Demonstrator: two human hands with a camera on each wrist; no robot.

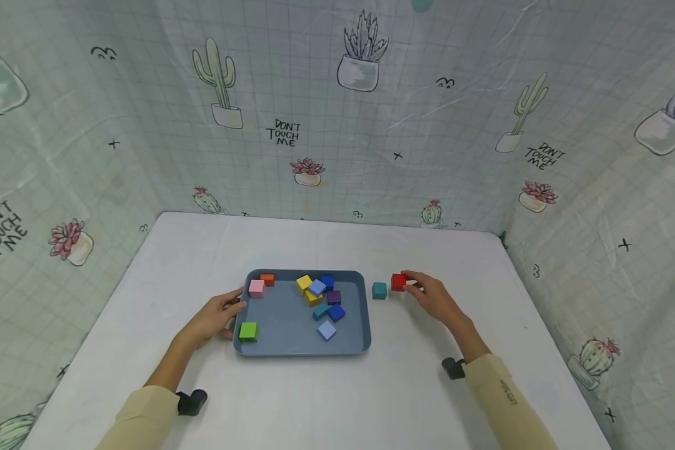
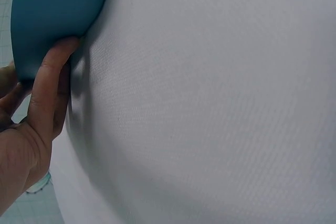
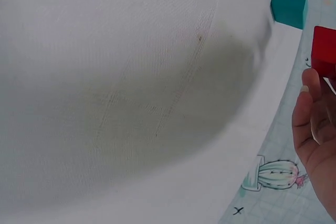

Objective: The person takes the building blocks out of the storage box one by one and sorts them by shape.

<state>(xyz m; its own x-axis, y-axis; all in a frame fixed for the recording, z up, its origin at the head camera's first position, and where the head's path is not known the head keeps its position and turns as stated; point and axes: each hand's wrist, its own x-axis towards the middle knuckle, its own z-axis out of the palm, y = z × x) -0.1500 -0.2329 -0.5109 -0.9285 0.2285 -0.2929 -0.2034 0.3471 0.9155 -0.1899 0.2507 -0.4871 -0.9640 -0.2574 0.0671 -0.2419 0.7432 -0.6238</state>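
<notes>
In the head view my right hand (image 1: 432,299) pinches a red cube (image 1: 398,282) between thumb and fingertips, to the right of the tray. A teal cube (image 1: 379,290) sits on the table between that cube and the tray; the right wrist view shows the red cube (image 3: 324,52) at its right edge. My left hand (image 1: 216,317) grips the left side of a blue-grey tray (image 1: 281,347), its fingers at the rim. Inside the tray lie a green cube (image 1: 248,332), a pink cube (image 1: 257,289), an orange block (image 1: 267,279) and several yellow, blue and purple blocks.
The white table (image 1: 315,400) reaches around the tray on all sides. A cloth printed with cacti (image 1: 337,137) hangs behind the table and along both sides. Dark wrist mounts (image 1: 191,403) stick out near both sleeves.
</notes>
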